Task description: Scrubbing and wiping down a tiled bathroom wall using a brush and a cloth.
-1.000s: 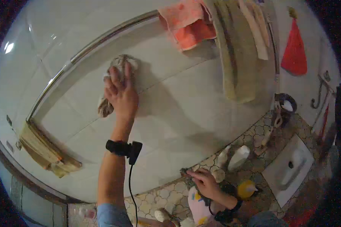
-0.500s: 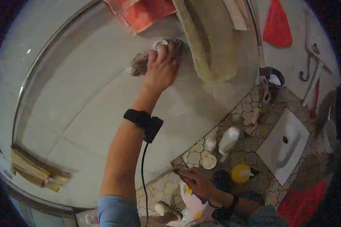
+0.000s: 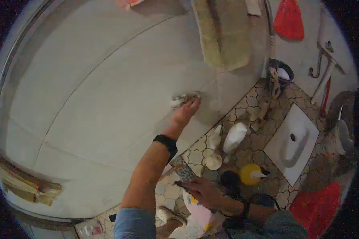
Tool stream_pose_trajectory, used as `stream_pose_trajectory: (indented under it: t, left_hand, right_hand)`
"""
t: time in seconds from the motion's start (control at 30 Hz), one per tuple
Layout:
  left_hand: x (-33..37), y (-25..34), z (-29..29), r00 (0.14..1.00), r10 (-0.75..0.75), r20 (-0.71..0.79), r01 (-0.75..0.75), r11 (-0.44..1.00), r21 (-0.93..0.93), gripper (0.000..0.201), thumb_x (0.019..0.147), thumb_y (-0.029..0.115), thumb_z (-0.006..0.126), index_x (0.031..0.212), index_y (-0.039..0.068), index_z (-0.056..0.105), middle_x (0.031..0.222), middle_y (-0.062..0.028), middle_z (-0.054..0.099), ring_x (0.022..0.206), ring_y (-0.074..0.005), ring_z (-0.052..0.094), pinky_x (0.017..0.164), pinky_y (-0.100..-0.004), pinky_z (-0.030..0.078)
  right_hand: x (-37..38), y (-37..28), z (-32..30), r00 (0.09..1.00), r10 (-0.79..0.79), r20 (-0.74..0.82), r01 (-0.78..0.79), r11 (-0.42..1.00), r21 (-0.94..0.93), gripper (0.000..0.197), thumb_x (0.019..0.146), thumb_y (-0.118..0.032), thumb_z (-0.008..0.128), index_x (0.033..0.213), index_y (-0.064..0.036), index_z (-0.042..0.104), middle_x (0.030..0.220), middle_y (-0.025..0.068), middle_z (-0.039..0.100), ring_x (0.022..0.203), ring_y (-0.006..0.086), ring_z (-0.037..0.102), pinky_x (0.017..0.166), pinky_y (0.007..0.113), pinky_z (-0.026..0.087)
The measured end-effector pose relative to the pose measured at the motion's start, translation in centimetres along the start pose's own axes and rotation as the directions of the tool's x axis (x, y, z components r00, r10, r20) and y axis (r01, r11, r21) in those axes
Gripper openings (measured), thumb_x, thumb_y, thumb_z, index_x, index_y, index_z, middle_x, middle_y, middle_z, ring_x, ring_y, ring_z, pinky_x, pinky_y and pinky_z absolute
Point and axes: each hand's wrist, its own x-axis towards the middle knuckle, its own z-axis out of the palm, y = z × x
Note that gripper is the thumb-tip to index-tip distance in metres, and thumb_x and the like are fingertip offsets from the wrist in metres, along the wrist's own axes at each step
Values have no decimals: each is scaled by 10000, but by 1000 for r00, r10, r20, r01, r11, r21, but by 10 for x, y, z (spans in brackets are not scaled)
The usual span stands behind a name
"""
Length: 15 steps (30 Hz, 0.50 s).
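My left hand (image 3: 185, 111) presses a crumpled, dirty whitish cloth (image 3: 183, 98) against the pale tiled wall (image 3: 119, 107). Its fingers are closed over the cloth, below a green towel (image 3: 225, 40). My right hand (image 3: 205, 193) is lower down, over my lap, its fingers closed at a dark, thin-edged thing that I cannot make out. Beside those fingers is a speckled grey flat piece (image 3: 183, 169); whether the hand holds it is not clear. A pink patterned cloth (image 3: 197, 209) lies under the right hand.
On the patterned floor stand a white bottle (image 3: 235, 136), a small round tub (image 3: 214, 161) and a yellow container with a white spout (image 3: 251, 174). A white squat toilet (image 3: 297, 135) lies to the right. Red plastic (image 3: 317, 209) is at the lower right; a metal rail (image 3: 8, 67) curves along the left.
My left hand has moved the cloth down the wall, away from the red fabric at the top. My view has shifted slightly. My right hand stays low, with more of the speckled piece showing.
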Motion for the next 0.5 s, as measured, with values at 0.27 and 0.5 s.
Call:
stream_pose_trajectory:
  t: [0.27,0.5]
  left_hand:
    - [-60,-6,-6,962,269,41,-260,953,-154,475,767,184,505,1231,93,461,1220,-38,464,1138,-193,416,958,-332,372]
    - [55,-96,-42,994,43,102,-19,973,-229,398,793,224,486,1186,158,497,1198,12,484,1140,-187,383,921,-367,334]
  right_hand:
    - [-13,-4,-13,995,44,-86,-41,999,30,322,825,-96,553,1143,-131,581,940,139,543,860,297,516,733,372,425]
    - [-20,12,-26,941,268,-208,-249,962,113,321,788,-56,576,1107,-86,595,931,121,544,886,268,513,736,361,440]
